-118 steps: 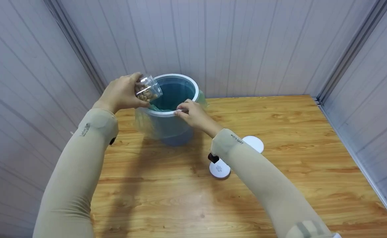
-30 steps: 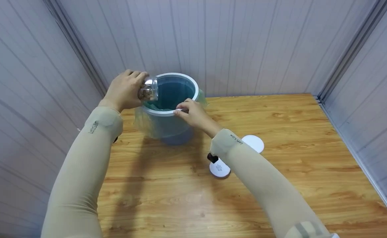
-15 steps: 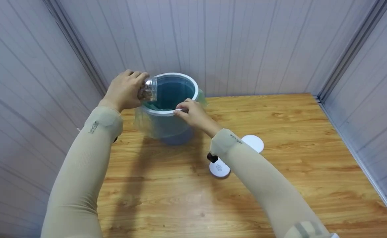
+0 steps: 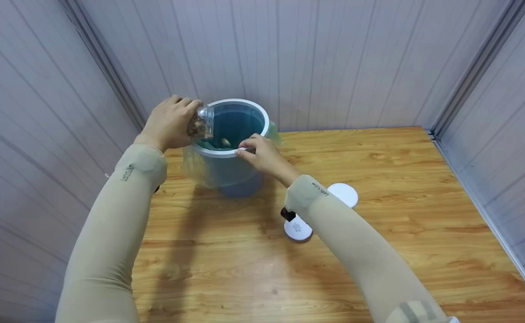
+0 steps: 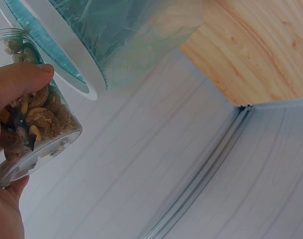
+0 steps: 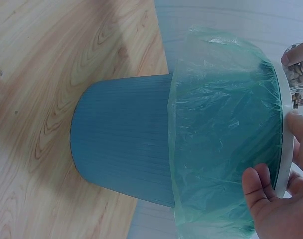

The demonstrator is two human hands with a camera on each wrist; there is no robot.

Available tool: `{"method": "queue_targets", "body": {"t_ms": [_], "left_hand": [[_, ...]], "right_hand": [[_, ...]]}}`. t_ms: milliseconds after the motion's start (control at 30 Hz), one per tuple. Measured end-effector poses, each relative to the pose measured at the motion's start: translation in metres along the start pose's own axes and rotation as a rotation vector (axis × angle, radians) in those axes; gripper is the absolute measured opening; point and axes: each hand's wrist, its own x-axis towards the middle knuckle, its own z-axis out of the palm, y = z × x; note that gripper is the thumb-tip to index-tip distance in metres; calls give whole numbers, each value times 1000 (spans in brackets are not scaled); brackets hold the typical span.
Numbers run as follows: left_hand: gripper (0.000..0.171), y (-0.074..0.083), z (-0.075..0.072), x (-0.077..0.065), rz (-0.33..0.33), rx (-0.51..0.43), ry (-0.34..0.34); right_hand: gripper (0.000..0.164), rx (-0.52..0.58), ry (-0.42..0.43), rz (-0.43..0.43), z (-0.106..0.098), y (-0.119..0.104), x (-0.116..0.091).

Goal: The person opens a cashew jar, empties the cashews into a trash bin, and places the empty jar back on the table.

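My left hand (image 4: 168, 121) grips a clear jar (image 4: 205, 121), tipped with its mouth over the left side of a blue bin (image 6: 121, 139). Curved brown nuts, looking like skin-on cashews (image 5: 42, 117), fill much of it. Below the mouth, a pale blurred nut (image 4: 225, 142) shows inside the bin, and in the right wrist view loose nuts (image 6: 297, 100) are at the jar's opening. A green plastic bag (image 6: 221, 139) lines the bin and folds down outside under a white rim (image 6: 287, 119). Pinching the near part of that rim is my right hand (image 4: 264, 154).
Two round white lids, a larger one (image 4: 343, 194) and a smaller one with print (image 4: 297, 229), lie on the wooden table (image 4: 379, 260) by the right forearm. Pale panelled walls (image 4: 316, 63) stand behind and at both sides.
Over the past seconds my left hand has tilted the jar further down toward the bin. Nuts now come out of its mouth into the bin. My right hand stays on the rim.
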Motion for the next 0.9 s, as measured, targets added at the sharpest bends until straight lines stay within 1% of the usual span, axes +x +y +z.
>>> {"method": "queue_targets", "body": {"t_ms": [100,267,667,900], "left_hand": [[82,-1,0,-1,2,4,3],[81,-1,-1,0,6,22,0],[82,0,-2,1,12,64,-29],[81,-3,-2,1,38,103,-42]], "right_hand": [[29,0,-2,-5,0,0,1],[29,10,-6,12,0,0,0],[30,10,-8,29,0,0,-1],[28,7,-7,3,0,1,0]]}}
